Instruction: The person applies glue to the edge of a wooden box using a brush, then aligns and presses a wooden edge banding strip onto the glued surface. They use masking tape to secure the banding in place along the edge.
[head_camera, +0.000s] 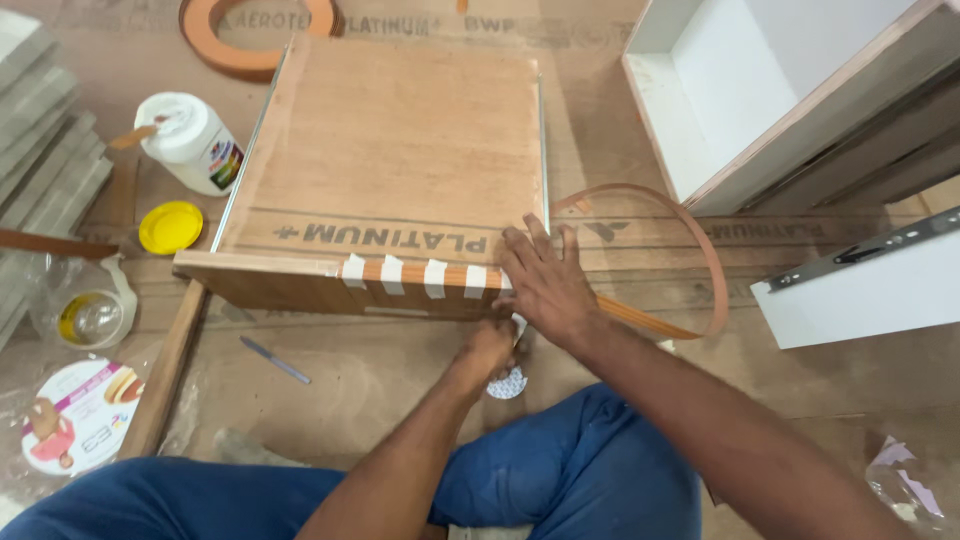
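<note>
On the floor, dead centre: a wooden drawer box (395, 150) lies bottom-up, its near edge facing the person.
Right hand (545, 280): open, fingers spread flat, pressing down on the box's near right corner at about four o'clock from the box's middle.
Left hand (492, 348): curled just below that corner, closed around a roll of white tape (508, 383); the grip itself is partly hidden.
Edge band (640, 255): an orange strip runs along the near edge under the right hand, then loops loose out toward three o'clock.
Tape strips (412, 275): four white pieces cross the band, left of the right hand.
Glue bottle (190, 142): at ten o'clock, its yellow cap (170, 227) lying just below it.
Pen (274, 360): at seven o'clock.
</note>
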